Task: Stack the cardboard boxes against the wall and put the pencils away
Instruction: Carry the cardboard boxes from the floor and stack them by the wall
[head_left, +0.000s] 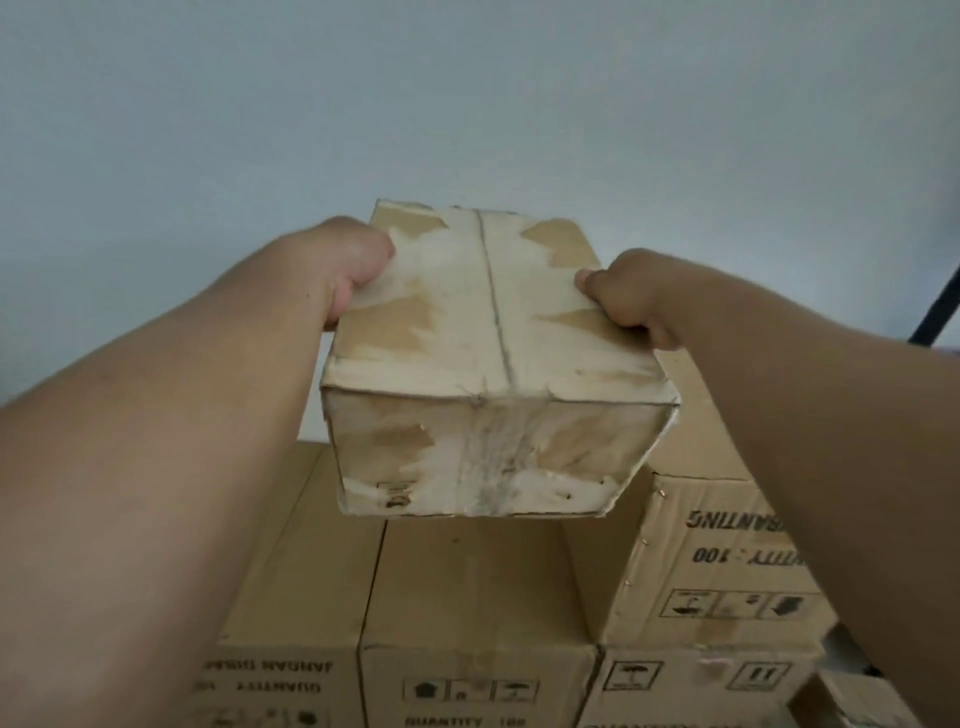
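First-person view down two bare forearms. The left hand (358, 275) and the right hand (631, 296) hold a worn cardboard box (483, 338) between them, in the air in front of a pale wall (467, 104). Each thumb lies on the top face at a side edge. The other fingers curl down the box's sides and are mostly hidden. The box's paper skin is torn and patchy, with a seam down the middle of the top.

The box hangs over the middle of a stack of boxes and does not touch it.

Likely risks: both hands clamp the sides with nothing underneath, so a heavy box or peeling paper could let it slip. Its right side passes near the upper right box (727, 551) and could nudge it. Set down past the stack's front edge, it could tip forward.

Count:
- One box is held.
- Four boxes are in the stack: a left box (280, 597), a middle box (467, 587) and a lower right box (701, 686) side by side, with the upper right box on the last.
- A fifth box (857, 701) is partly seen at the bottom right corner of the view.
- No pencils are visible.
- A dark rod (937, 312) crosses the right edge.
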